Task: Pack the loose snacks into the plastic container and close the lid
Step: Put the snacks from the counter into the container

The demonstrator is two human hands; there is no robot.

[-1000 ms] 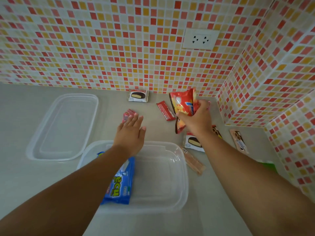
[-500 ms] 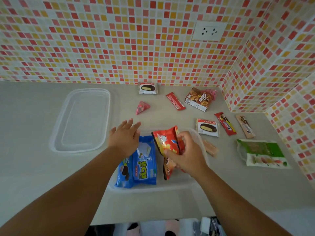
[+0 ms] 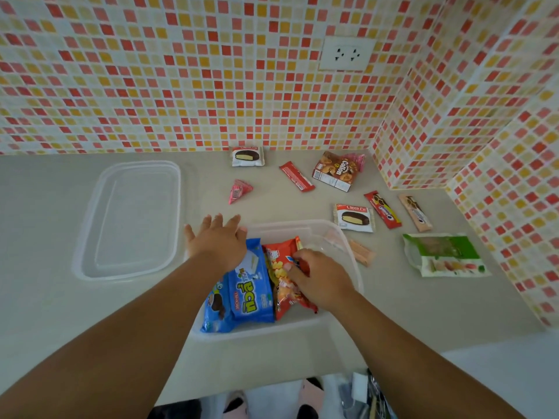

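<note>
Snacks are sitting both inside and outside the clear plastic container (image 3: 348, 246) on the grey surface (image 3: 45, 297) in the head view. Inside it, the right hand (image 3: 317, 276) is gripping a red chip bag (image 3: 282, 276) with curled fingers, beside a blue wafer pack (image 3: 248, 285). The left hand (image 3: 216, 241) is hovering at the container's 10 o'clock corner, fingers spread wide. The lid (image 3: 133, 219) is lying at 9 o'clock, and a Choco Pie (image 3: 353, 217) at 1 o'clock.
</note>
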